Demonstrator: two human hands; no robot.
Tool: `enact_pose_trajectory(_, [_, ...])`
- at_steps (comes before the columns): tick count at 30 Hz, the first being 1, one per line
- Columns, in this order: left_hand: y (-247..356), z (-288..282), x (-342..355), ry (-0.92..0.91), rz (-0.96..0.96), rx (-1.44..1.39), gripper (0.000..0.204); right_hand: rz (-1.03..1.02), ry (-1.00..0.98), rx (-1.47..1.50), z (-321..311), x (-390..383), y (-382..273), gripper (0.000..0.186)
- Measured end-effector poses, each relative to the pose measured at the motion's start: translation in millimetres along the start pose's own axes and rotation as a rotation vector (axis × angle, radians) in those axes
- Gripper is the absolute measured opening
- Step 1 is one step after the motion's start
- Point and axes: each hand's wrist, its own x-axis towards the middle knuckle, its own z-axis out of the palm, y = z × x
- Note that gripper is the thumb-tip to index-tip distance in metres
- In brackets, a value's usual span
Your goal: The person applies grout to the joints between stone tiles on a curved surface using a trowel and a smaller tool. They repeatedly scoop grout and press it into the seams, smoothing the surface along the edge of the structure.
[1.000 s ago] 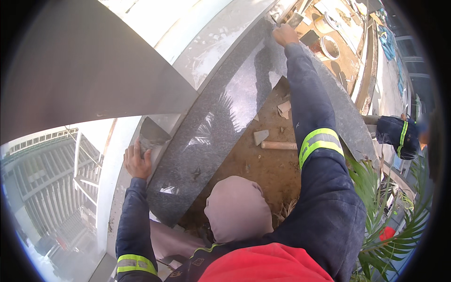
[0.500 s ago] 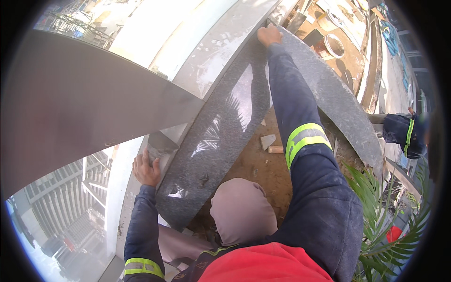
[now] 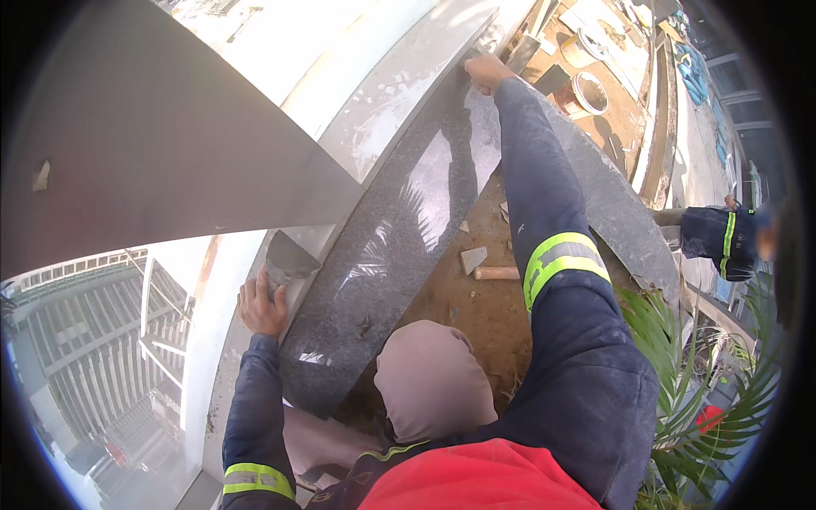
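Left hand (image 3: 262,306): on the pale ledge (image 3: 387,119), at the near left end of the dark slab (image 3: 340,314). Fingers spread, palm down, not gripping anything. Fingertips right by a grey wedge (image 3: 289,253) sitting on the ledge; touching or just beside, can't tell.

Right hand (image 3: 486,73): arm stretched out, fingers curled at the slab's far end. Can't tell if it grasps the edge or something small; fingertips hidden.

Slab: long, polished, runs diagonally along the left edge of the soil (image 3: 463,310), its left long side against the ledge. Sun glare and leaf shadows on top. Second grey slab (image 3: 625,204) along the soil's right edge, partly behind the right sleeve.

On the soil between slabs: pale chip (image 3: 473,258), wood handle (image 3: 497,273) just beside it, partly covered by the sleeve. Knee (image 3: 435,378) in mauve cloth over the soil's near edge.

Big brown panel (image 3: 170,153) upper left, its tip over the ledge. Beyond the far end: bucket (image 3: 589,93), upright, more rubble. Palm (image 3: 680,442) at lower right. Co-worker's sleeve (image 3: 705,242) at far right, well apart.
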Motion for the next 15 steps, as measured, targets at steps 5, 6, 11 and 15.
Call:
enact_pose_trajectory(5, [5,10,5,0.005,0.011,-0.048,0.060,-0.144,0.177,-0.131,-42,54,65,0.041])
enact_pose_trajectory(6, [6,9,7,-0.004,0.006,-0.049,0.060,-0.055,0.165,0.005,-46,60,66,0.042])
enact_pose_trajectory(11, [4,5,4,-0.007,0.010,-0.039,0.059,-0.026,0.160,0.063,-11,61,41,0.036])
enact_pose_trajectory(15, [5,3,5,0.007,0.024,-0.052,0.059,0.048,0.132,0.254,1,49,12,0.023])
